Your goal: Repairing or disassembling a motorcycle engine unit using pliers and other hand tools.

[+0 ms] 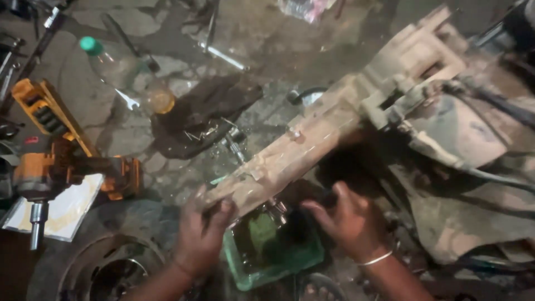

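Note:
A long, dirt-caked metal housing (312, 139) slants from the upper right down to the middle, joined to a larger grimy machine body (457, 128). My left hand (202, 231) grips the housing's lower end. My right hand (346, 220), a thin bangle on its wrist, is closed around a dark part under the housing; what that part is I cannot make out. A green plastic tub (278, 262) sits directly beneath both hands, with a metal shaft end (274, 209) poking out above it.
An orange power tool (50, 167) lies at the left on a white sheet (67, 214). A clear bottle with a green cap (122, 72) lies on the stained floor beside a dark rag (195, 117). A round metal drum (106, 267) sits at bottom left. Hand tools are scattered along the top.

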